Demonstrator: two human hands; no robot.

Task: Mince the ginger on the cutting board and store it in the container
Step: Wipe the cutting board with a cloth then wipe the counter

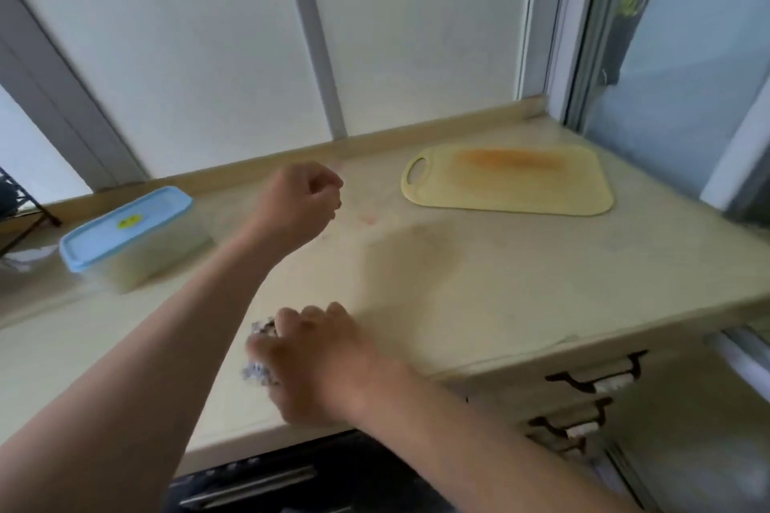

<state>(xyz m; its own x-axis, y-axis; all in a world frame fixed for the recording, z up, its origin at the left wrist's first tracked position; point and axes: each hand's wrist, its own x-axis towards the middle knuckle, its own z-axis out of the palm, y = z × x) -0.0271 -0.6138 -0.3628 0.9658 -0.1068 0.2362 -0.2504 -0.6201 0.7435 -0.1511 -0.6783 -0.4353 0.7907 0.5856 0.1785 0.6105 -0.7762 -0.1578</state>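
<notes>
While cutting board (508, 181) lies long axis L-R, handle left, R fingers (291, 321) grip crumpled cloth (260, 350), L fist (302, 200) closed, empty.

You have a table (521, 275) with a pale, smooth, matt top that looks like laminate. On it, the cutting board (508, 181) is matt yellow plastic, stained orange near its far edge. Left of the board, the container (133, 239) is translucent plastic under a smooth light-blue plastic lid carrying a small yellow sticker. Below the table's front edge, the drawer handles (596, 377) look like dark metal with white grips. Your right hand (316, 367) grips a crumpled patterned wad (260, 350); its material is too blurred to tell.
</notes>
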